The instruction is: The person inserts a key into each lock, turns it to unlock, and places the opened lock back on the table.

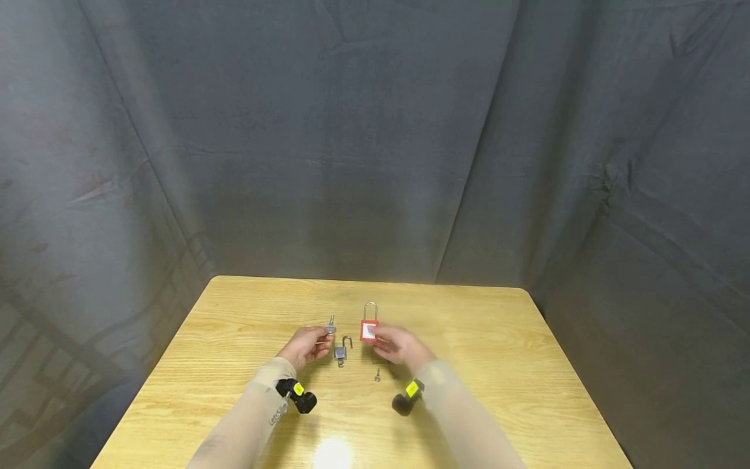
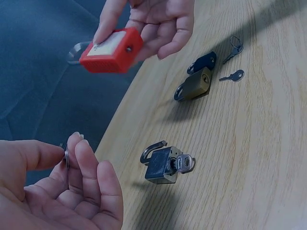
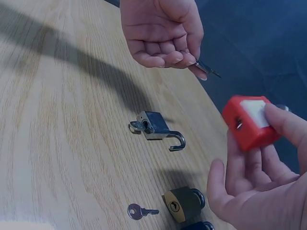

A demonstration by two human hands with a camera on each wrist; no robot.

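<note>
My left hand [image 1: 306, 345] pinches a small metal key [image 3: 207, 68] between thumb and fingertips above the table. In my right hand [image 1: 401, 345] is a red padlock [image 2: 108, 55] with a white label, held up off the table between thumb and fingers. Its shackle looks closed, and the keyhole [image 3: 239, 123] on its bottom faces back toward the person. Between the hands lies a silver padlock [image 2: 161, 165] with its shackle swung open and a key [image 2: 184, 163] in its keyhole. The held key is apart from the red padlock.
A brass padlock [image 2: 196, 85] and a dark blue padlock [image 2: 206, 61] lie side by side under the right hand. Near them are a loose key [image 2: 233, 75] and a key with a ring [image 2: 234, 49]. Grey curtains [image 1: 351, 163] stand behind the wooden table [image 1: 234, 326].
</note>
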